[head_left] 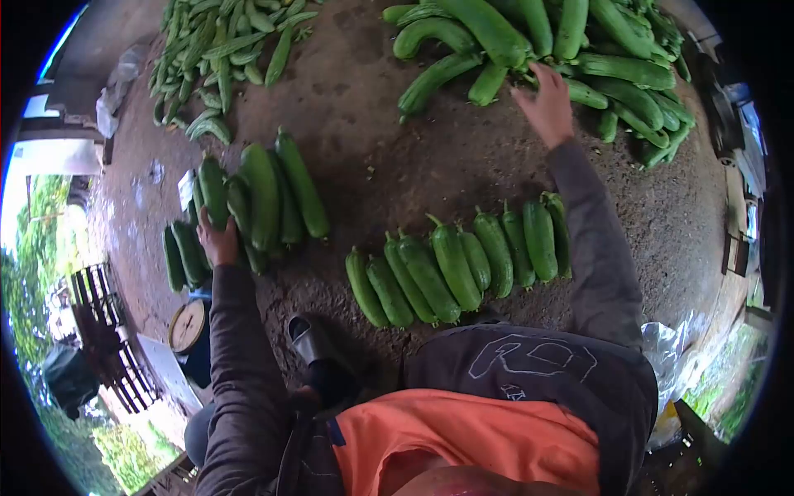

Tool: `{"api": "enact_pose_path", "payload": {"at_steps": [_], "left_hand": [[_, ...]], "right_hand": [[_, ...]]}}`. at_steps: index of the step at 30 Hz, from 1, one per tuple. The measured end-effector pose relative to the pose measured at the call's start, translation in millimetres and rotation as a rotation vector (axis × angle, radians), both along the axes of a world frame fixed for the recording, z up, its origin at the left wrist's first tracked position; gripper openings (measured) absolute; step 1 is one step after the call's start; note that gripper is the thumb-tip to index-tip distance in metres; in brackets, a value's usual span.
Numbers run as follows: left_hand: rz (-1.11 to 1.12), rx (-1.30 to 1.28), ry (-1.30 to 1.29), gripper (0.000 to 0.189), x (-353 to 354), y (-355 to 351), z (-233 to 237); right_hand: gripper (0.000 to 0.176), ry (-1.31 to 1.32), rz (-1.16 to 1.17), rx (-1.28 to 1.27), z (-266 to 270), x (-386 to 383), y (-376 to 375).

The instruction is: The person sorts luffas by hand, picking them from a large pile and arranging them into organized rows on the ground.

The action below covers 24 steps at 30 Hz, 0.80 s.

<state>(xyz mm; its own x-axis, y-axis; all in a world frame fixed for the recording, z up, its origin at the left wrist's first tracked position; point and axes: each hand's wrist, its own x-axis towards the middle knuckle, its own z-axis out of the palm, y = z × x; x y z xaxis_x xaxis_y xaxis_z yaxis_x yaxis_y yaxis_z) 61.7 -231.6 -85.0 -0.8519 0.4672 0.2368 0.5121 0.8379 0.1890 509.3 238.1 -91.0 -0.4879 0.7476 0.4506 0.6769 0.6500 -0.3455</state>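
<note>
Where left hand (217, 241) touches, gourd (212, 188) points away.

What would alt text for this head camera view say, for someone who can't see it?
A person's right hand reaches into a large pile of green gourds on a dirt floor, while the left hand touches a smaller pile. A neat row of gourds lies between, and a dial scale sits at the left.

A row (459, 264) lies on the ground (413, 157) just before the person. A stack (265, 202) lies left of it, with a scale (188, 325) nearer. Behind lie a left pile (223, 50) and a right pile (579, 50).
</note>
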Motion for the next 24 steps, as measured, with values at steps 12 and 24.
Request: {"api": "enact_pose_path", "payload": {"at_steps": [12, 24], "left_hand": [[0.033, -0.101, 0.128, 0.081, 36, 16, 11], [-0.580, 0.264, 0.026, 0.063, 152, 133, 35]], "right_hand": [[0.065, 0.261, -0.155, -0.697, -16, -61, 86], [0.110, 0.031, -0.265, -0.656, -50, -99, 43]]}}
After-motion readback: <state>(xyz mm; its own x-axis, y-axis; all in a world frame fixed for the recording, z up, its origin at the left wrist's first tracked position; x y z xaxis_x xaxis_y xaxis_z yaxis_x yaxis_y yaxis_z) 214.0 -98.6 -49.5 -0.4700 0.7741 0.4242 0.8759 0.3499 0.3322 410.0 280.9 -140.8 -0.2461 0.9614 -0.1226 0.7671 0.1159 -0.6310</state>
